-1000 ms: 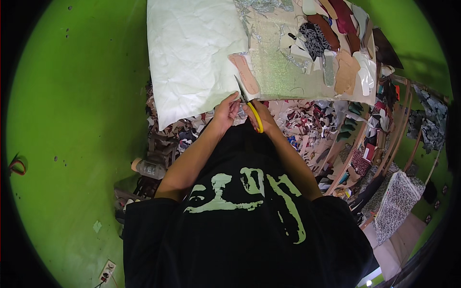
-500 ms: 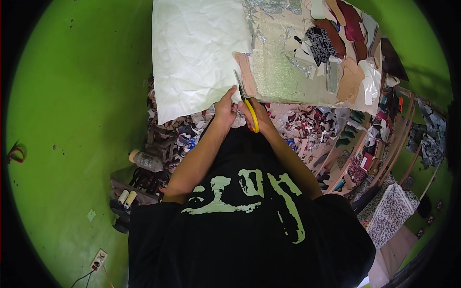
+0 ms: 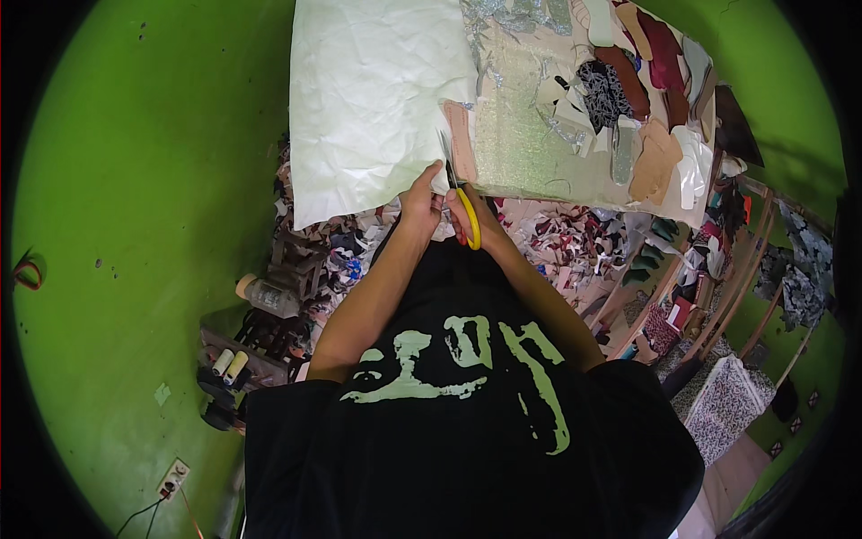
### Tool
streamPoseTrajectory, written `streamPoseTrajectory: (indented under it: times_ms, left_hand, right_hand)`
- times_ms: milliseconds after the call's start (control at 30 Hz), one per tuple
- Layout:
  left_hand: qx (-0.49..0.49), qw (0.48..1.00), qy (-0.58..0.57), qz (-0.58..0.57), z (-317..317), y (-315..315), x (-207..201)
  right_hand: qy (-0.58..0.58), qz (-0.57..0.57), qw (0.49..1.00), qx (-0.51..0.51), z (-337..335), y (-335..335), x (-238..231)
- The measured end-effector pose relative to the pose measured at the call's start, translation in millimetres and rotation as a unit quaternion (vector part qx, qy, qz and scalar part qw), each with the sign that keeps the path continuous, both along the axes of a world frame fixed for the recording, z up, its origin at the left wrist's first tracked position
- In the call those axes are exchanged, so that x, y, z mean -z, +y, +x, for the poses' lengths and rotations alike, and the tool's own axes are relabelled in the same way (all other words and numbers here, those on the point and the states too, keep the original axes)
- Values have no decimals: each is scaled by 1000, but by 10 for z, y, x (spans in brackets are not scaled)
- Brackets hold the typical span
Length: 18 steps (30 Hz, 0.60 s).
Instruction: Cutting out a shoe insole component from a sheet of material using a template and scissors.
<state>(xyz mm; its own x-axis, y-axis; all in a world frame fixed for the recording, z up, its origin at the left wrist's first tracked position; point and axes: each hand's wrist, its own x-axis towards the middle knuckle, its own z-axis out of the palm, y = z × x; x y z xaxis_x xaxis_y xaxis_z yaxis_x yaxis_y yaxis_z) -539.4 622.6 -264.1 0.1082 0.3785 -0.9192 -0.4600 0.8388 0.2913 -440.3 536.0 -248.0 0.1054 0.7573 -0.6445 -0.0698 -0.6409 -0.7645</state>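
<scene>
A large creased white sheet (image 3: 382,99) lies over the left part of the worktable and hangs a little past its near edge. My left hand (image 3: 422,199) pinches the sheet's near right corner, thumb on top. In my right hand (image 3: 476,211) is a pair of scissors (image 3: 471,220) with yellow handles, its blades pointing away from me at the sheet's right edge. Just right of the blades lies a narrow tan template (image 3: 460,139). Beneath and beyond it spreads a shiny translucent sheet (image 3: 525,148).
Cut pieces in tan, maroon, brown and grey (image 3: 660,162) cover the table's right side. Below, many scraps (image 3: 561,242) litter the floor. A wooden rack (image 3: 718,287) stands at right, a clear bottle (image 3: 274,298) and thread spools (image 3: 235,366) at left, beside a green wall (image 3: 153,180).
My view has shifted slightly, so the table appears a little to the right. Both hands keep almost the same place on the sheet and scissors.
</scene>
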Motion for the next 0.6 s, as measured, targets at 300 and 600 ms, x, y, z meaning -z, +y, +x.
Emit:
streamPoseTrajectory:
  times_ms: [300,600]
  left_hand:
    - [-12,1000,-16,6,-21,-30,-10]
    - [-17,1000,3,26,-15,-18,-37]
  right_hand:
    - [83,13,996,6,-29,89,-47]
    - [-23,20,999,14,-14,119,-91]
